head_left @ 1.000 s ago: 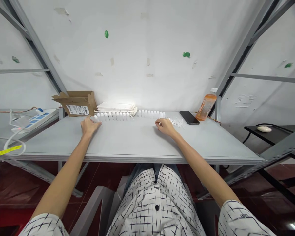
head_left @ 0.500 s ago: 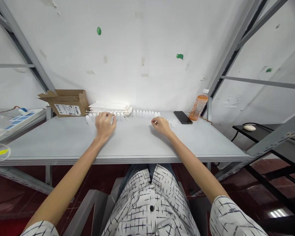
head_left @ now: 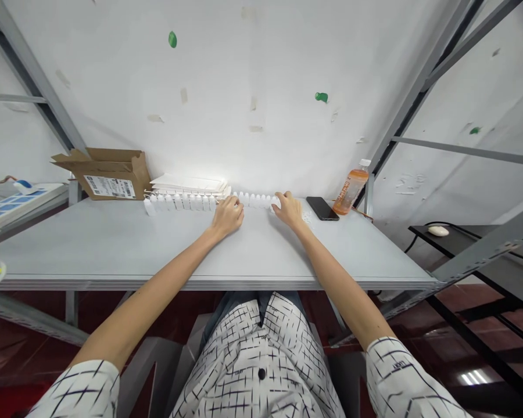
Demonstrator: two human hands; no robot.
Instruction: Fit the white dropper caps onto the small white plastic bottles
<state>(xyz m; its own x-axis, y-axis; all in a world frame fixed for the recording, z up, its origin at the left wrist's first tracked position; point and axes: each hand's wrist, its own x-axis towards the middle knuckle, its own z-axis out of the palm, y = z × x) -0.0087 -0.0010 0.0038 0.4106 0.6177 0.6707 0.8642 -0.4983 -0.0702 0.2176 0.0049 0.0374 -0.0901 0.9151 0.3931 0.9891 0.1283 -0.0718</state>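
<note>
Found one row of small white bottles (head_left: 181, 202) standing on the desk (head_left: 157, 249), directly in front of the paper stack (head_left: 192, 184); found a second row of white bottles (head_left: 257, 201) to the right of the paper stack. Located left hand (head_left: 229, 215) at the right front corner of the paper stack, near where both rows met, fingers curled; could not tell whether clamped on anything. Located right hand (head_left: 290, 208) farther right of the paper stack, at the far end of the second row, thumb and forefinger apart; could not confirm grip. Noted small white pieces (head_left: 307, 216) beside right hand. Recorded phone (head_left: 322, 208) and orange drink bottle (head_left: 351, 188) well right of the paper stack, cardboard box (head_left: 113, 174) just left.
</note>
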